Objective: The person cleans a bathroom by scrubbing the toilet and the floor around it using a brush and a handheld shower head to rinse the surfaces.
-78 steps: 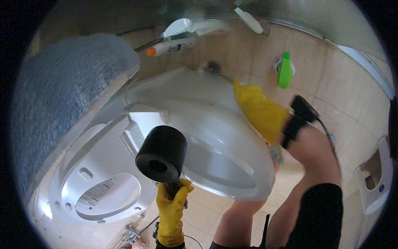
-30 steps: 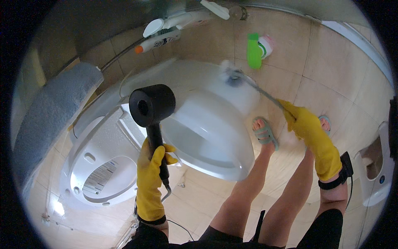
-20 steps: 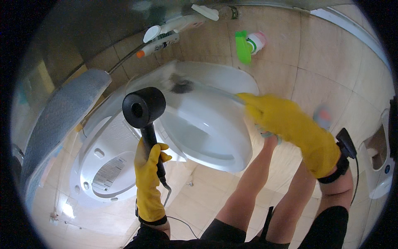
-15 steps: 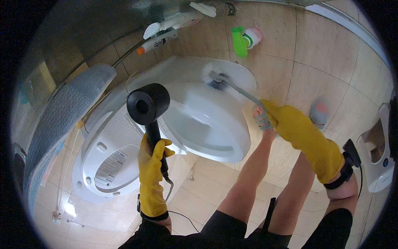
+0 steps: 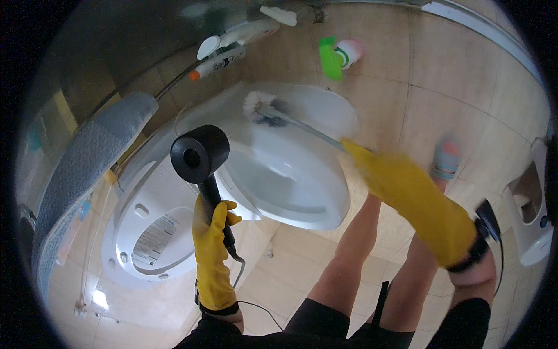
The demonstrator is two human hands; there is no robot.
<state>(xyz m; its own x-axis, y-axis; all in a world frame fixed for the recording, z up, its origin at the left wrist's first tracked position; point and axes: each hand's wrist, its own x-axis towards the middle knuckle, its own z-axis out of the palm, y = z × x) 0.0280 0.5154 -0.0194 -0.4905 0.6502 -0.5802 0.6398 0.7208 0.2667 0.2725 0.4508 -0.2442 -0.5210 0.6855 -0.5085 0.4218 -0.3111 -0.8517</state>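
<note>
My left hand, in a yellow rubber glove, is closed around the handle of a black hair dryer. Its drum-shaped head points up over the near left of the white toilet. A grey cord runs down from the handle. Also in a yellow glove, my right hand grips the grey handle of a toilet brush; its fingers are blurred. The brush's pale bristles lie against the far white surface of the toilet, where a dark patch shows beside them.
Left of the toilet is a raised white seat with a label and droplets. A grey textured panel curves along the left. Bottles and a green-topped spray bottle lie at the back. A pale fixture stands right.
The brush head has swept left across the toilet's far surface, and my right hand has shifted left with it. My left hand and the hair dryer have moved slightly left and down.
</note>
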